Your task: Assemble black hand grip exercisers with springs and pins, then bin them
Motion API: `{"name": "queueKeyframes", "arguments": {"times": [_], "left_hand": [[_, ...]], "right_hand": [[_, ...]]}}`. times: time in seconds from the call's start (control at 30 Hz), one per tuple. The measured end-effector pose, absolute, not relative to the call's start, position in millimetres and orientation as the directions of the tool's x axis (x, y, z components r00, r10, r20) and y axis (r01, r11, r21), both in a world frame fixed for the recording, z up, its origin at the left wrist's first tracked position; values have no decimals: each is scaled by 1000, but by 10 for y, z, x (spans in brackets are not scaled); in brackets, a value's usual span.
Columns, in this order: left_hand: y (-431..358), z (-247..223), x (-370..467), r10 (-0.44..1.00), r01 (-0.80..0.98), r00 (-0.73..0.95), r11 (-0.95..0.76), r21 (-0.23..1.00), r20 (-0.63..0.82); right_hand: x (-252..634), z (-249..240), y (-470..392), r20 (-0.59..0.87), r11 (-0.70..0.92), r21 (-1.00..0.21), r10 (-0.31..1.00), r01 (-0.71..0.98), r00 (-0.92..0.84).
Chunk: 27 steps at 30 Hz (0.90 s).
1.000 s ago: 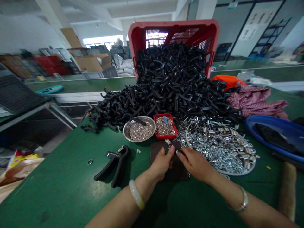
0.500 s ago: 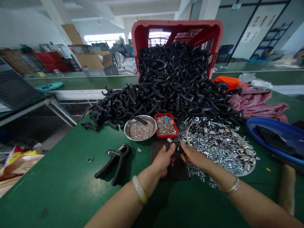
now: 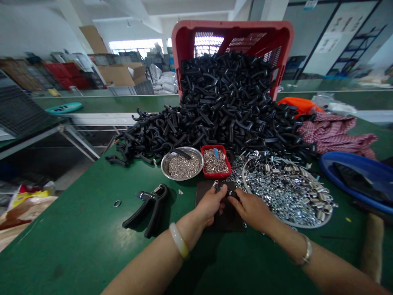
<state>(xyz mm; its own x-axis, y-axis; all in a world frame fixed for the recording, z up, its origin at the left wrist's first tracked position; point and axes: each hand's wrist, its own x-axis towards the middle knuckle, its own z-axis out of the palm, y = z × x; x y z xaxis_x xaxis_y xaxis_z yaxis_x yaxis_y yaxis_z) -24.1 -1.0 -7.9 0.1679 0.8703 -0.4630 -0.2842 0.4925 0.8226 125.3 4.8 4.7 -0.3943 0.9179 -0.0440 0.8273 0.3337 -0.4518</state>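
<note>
My left hand (image 3: 210,205) is closed around a black plastic handle (image 3: 232,193) with a metal spring at its far left end. Closed on the right part of the same handle is my right hand (image 3: 252,208); fingers hide much of the piece. Both hands are above a dark square pad (image 3: 229,221) on the green table (image 3: 92,246). To their left lies a black hand grip exerciser (image 3: 155,215), its two handles spread in a V and a spring at the top. A metal ring (image 3: 117,203) lies farther left.
Behind are a metal bowl (image 3: 164,171) of small parts, a red tray (image 3: 229,172) of pins and a heap of black handles (image 3: 215,110) spilling from a red crate (image 3: 230,24). Rightward are a round tray (image 3: 322,223) of rings and springs, a blue basin (image 3: 325,164) and a wooden handle (image 3: 373,241).
My right hand has turned and its fingers have closed further over the black handle. The spring end has dipped nearer my left fingers. The view has shifted slightly.
</note>
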Motion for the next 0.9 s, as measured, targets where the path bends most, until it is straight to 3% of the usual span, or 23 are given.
{"name": "queueKeyframes", "arguments": {"times": [0.07,0.1,0.23,0.37,0.5,0.57,0.63,0.67,0.73,0.83,0.9], "left_hand": [[-7,-74,-252,870,-265,144,494,828,-472],[-8,-75,-258,864,-270,147,504,821,-482],[-19,-99,-280,852,-269,179,524,808,-493],[-28,-121,-296,868,-220,172,495,840,-467],[-43,-119,-293,863,-195,181,501,843,-471],[-61,-123,-296,899,-110,165,425,899,-405],[-82,-141,-330,962,37,122,242,970,-245],[-92,-153,-364,982,129,106,143,981,-157],[-106,-179,-463,994,309,100,5,951,-38],[-111,-189,-645,988,487,152,-52,872,-26],[-107,-165,-738,986,578,163,-61,813,-41]], "right_hand": [[1244,12,47,-228,223,-575,880,787,-416],[1243,-7,49,-232,213,-593,878,776,-418],[1230,-68,42,66,353,-472,928,808,-367],[1190,-42,22,-146,238,-586,909,774,-390],[1146,-16,-11,7,229,-693,950,684,-311],[1121,-41,-28,-87,123,-792,947,599,-310],[1114,-62,-32,-308,-52,-840,865,540,-396],[1120,-61,-23,-380,-84,-830,809,552,-448],[1142,-32,27,-361,36,-775,795,631,-488],[1128,29,178,-28,445,-499,849,743,-527],[1047,38,296,55,573,-313,807,757,-588]]}}
